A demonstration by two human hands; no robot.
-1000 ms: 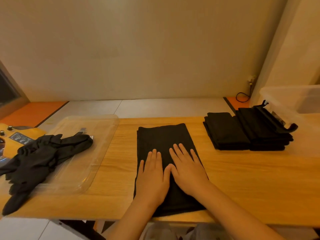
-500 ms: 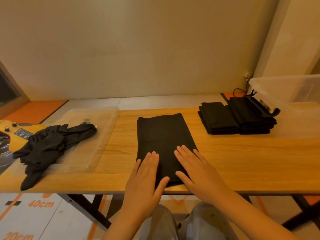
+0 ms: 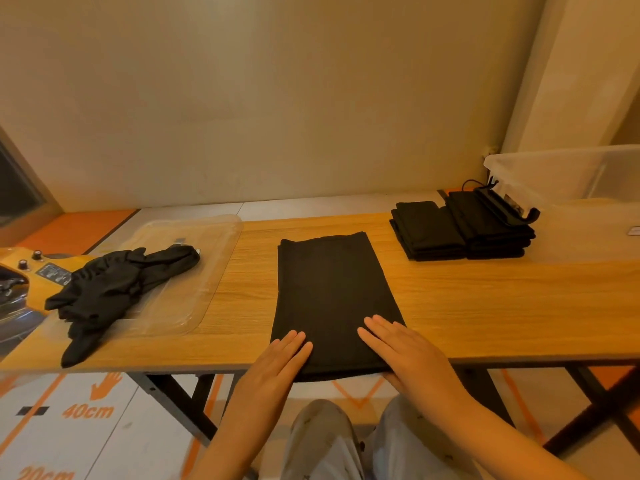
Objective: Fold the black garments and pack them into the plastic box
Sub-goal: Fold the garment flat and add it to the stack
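Note:
A black garment (image 3: 332, 292), folded into a long strip, lies in the middle of the wooden table (image 3: 485, 306), its near end at the table's front edge. My left hand (image 3: 277, 365) rests flat on its near left corner. Flat on the near right corner lies my right hand (image 3: 405, 351). Both have straight fingers. A crumpled black garment (image 3: 110, 292) lies on a clear plastic lid (image 3: 194, 258) at the left. Two stacks of folded black garments (image 3: 460, 226) sit at the far right beside the clear plastic box (image 3: 568, 181).
A yellow device with knobs (image 3: 20, 271) stands at the table's left end. The table's black legs and a floor with orange distance marks show below the front edge. A wall runs behind the table.
Both hands slid toward me along the strip and spread apart, from its middle to its near corners. The camera view dropped back, showing the table edge and floor.

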